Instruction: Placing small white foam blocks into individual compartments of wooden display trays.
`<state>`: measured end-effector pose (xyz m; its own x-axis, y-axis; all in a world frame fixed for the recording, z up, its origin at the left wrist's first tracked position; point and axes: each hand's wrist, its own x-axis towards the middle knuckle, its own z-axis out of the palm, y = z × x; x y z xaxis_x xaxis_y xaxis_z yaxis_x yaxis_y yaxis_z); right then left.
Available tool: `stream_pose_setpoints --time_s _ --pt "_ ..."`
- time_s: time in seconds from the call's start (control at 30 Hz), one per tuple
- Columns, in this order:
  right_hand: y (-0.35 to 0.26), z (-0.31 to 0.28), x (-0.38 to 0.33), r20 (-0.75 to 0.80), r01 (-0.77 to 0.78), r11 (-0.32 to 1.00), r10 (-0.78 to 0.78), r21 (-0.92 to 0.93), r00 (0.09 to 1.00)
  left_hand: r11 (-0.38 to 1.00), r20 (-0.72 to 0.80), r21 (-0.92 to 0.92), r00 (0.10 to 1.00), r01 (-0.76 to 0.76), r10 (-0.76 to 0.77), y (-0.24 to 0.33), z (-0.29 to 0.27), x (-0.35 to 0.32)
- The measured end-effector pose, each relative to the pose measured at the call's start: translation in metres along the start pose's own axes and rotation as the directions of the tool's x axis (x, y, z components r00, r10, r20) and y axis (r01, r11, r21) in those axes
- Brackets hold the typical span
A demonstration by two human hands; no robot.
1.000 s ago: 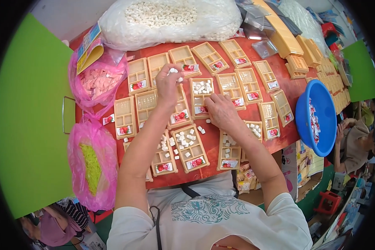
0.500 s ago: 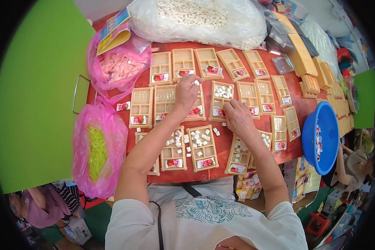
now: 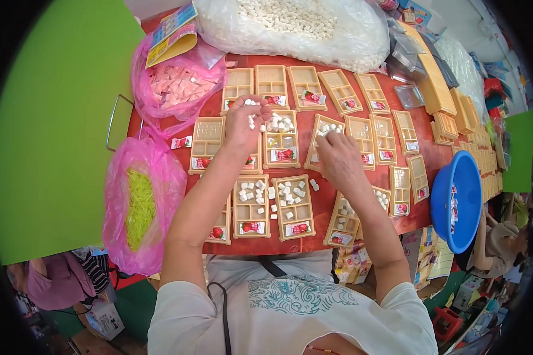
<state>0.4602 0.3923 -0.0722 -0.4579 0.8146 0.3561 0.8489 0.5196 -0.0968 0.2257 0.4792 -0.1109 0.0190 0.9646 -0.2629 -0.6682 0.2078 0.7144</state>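
My left hand is curled around several small white blocks, just left of a beige compartment tray. That tray bears a heap of white blocks in its far section and a red-and-white packet in its near one. Bent over the tray to its right, my right hand keeps its fingers together by the white blocks there. Whatever its fingertips hold is hidden. Nearer to me, two more trays contain scattered white blocks and a packet each.
A big clear bag of white blocks lies at the back. Pink bags with pink packets and green shreds sit left. A blue basin is right, near stacked beige trays. Loose blocks dot the red table.
My left hand has moved left, and a heap of white blocks now shows in the tray beside it. My right hand has shifted to the far section of its tray, which has turned slightly.
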Motion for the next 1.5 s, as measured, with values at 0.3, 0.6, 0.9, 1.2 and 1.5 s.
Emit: stream_pose_setpoints --time_s 0.3,0.6,0.9,1.2,1.5 --pt "-0.022 0.041 0.052 0.097 0.248 0.964 -0.256 0.093 0.962 0.997 -0.028 -0.065 0.999 0.029 -0.031 0.014 -0.01 -0.014" --pt "-0.018 0.038 0.056 0.062 0.239 0.966 -0.245 0.099 0.967 0.998 -0.01 -0.06 1.0 0.007 -0.007 0.021 -0.037 -0.015" --pt "-0.026 0.03 0.026 -0.01 0.203 0.96 -0.205 0.19 0.979 0.999 -0.025 -0.01 0.999 -0.033 0.033 0.033 -0.045 -0.024" --pt "-0.028 0.048 0.064 0.137 0.329 0.943 -0.334 0.057 0.933 1.0 -0.044 -0.003 0.999 -0.029 0.029 0.031 -0.049 -0.028" --pt "-0.034 0.02 0.027 0.015 0.255 0.952 -0.261 0.167 0.965 0.999 -0.039 -0.03 0.998 -0.045 0.044 0.039 -0.055 -0.026"
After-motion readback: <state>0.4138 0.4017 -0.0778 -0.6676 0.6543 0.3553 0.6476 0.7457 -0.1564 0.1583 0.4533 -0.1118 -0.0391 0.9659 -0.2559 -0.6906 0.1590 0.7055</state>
